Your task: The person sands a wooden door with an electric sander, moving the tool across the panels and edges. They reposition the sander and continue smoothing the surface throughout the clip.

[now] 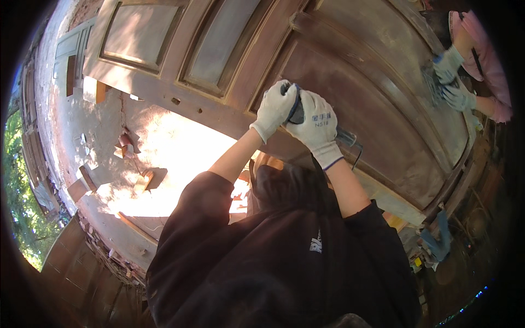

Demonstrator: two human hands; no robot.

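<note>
Both my hands wear white knit gloves and are closed around a dark handheld power tool, which looks like a sander. My left hand wraps over its front part, and my right hand grips its body. A grey cylindrical end and a thin dark cord stick out past my right hand. Most of the tool is covered by the gloves. It is over the edge area of a large brown panelled wooden door lying before me. I cannot tell whether its underside touches the wood.
At the far right, a co-worker's gloved hands hold a dark tool on the door's far side. Wood offcuts and a reddish-brown object lie on the sunlit floor at left. A blue-grey cloth hangs at lower right.
</note>
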